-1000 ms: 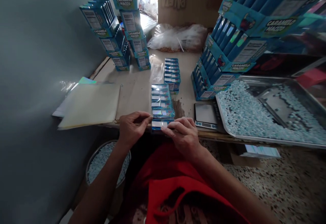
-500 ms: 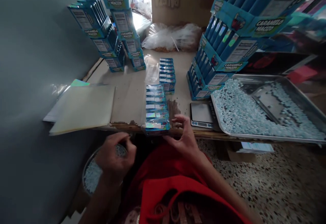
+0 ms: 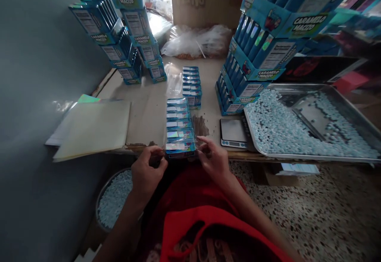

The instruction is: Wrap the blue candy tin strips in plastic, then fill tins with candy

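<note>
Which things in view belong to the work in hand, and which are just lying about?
Seemingly part of it:
left hand and right hand, at the film-covered row's near corners
film-covered row of blue packets
second row, with matching packets

Seemingly lying about, untouched:
pale sheets
small scale
metal tray of pale blue pieces
plastic bag
</note>
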Demonstrator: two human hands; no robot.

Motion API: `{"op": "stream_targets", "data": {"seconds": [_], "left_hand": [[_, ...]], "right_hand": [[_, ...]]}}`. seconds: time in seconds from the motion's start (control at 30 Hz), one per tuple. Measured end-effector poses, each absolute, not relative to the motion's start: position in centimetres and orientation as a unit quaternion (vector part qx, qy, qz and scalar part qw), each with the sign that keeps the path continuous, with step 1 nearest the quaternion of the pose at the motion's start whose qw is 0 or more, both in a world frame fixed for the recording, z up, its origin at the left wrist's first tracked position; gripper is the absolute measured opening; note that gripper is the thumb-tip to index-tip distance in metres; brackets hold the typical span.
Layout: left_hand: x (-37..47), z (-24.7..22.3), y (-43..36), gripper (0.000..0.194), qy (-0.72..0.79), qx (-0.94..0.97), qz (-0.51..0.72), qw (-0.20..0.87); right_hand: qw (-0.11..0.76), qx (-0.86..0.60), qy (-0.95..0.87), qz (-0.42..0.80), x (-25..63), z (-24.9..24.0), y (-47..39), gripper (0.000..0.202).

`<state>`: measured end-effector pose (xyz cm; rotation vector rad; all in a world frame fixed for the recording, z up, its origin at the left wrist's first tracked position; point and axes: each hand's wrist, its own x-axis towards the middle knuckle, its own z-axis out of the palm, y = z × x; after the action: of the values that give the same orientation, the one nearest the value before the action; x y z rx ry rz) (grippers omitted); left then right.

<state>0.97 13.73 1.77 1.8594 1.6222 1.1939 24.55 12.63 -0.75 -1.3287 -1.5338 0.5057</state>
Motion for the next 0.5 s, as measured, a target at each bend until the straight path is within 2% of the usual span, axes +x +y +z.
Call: {"op": "stream_targets", "data": {"seconds": [0.1,0.2,0.27,0.37,0.43,0.5], "left_hand": [[2.1,2.1,13.2,0.028,0.565,0.684,0.448,0.111],[3.2,3.9,13.4,0.05,0.482,0.74,0.466,0.056],[3.8,5.3,14.1,0.056,0.435,0.79,0.428,0.067],[4.7,6.2,15.6,0.049,0.422,0.826,0.368,0.059],[5.1,5.8,16.2,0.048,0.431,0.83,0.353,0.04],[5.4,5.2,16.4,0.049,0.427,0.84,0.334,0.031]], "right_hand": [[0.498,-0.57,-0.653,0.003,23.9,-0.5,12.9,0.033],[0.488,-0.523,-0.691,-0.108,24.3,0.6,13.6,0.023],[0.458,-0.478,-0.741,-0.117,25.1,1.4,14.0,0.021],[0.429,-0.452,-0.777,-0.087,26.1,1.7,14.6,0.025],[0.457,-0.479,-0.749,-0.045,26.1,1.3,14.9,0.022],[0.508,-0.521,-0.684,0.047,25.4,0.8,15.3,0.017]]}}
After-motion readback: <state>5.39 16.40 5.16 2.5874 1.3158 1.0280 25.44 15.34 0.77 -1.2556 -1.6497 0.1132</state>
